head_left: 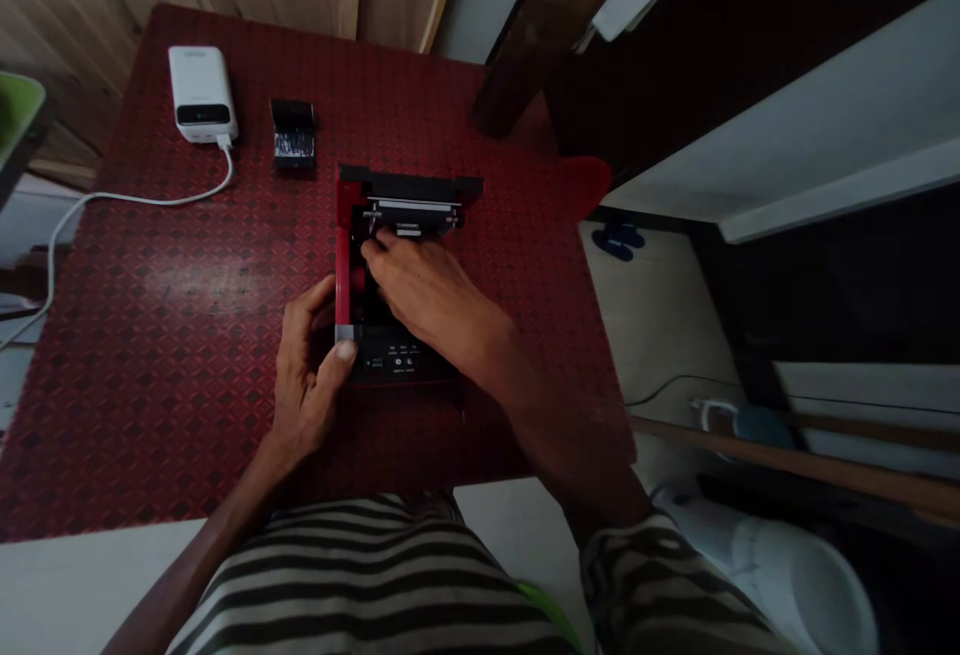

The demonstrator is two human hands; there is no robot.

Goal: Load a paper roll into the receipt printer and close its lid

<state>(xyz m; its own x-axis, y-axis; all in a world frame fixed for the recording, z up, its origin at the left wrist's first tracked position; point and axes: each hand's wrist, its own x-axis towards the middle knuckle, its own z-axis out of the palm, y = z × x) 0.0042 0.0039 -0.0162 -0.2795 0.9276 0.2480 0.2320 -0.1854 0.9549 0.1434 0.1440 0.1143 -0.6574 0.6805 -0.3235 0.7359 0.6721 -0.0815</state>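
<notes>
A small black and red device (390,355) with an opened lid (409,185) lies on the red patterned table (165,315). My left hand (304,375) grips its near left corner, thumb pressed on the front panel. My right hand (427,290) reaches into the open compartment, fingers curled near the metal parts at the back; what the fingertips touch is hidden.
A white power bank (200,93) with a white cable (135,200) lies at the far left. A small black object (293,133) rests beside it. A dark wooden post (525,45) stands at the table's far right. Blue sandals (616,240) sit on the floor.
</notes>
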